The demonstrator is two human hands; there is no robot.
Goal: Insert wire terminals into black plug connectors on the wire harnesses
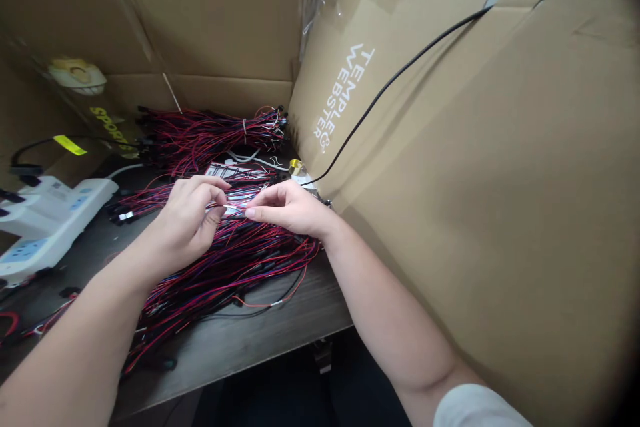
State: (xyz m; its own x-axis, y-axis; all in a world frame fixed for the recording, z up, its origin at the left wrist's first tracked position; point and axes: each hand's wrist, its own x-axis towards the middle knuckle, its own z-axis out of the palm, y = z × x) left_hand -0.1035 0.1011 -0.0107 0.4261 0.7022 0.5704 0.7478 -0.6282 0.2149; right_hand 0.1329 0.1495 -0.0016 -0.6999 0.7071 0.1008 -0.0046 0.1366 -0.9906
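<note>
Thin red and dark wires (235, 207) stretch between my two hands over a loose pile of the same kind of wire. My left hand (193, 217) is closed, its thumb and fingers pinching the wires near a small whitish piece. A short way to the right, my right hand (295, 208) pinches the wires between thumb and forefinger. Under and in front of both hands spreads the wire pile (240, 250), red, purple and black. Behind them lies a white label sheet (220, 170), partly covered by wires.
A tied wire bundle (210, 137) lies against the cardboard at the back. On the left sit a white power strip (65, 227) and a bottle with a yellow lid (77, 73). A printed cardboard panel (425, 200) walls the right side, with a black cable (385, 87) across it.
</note>
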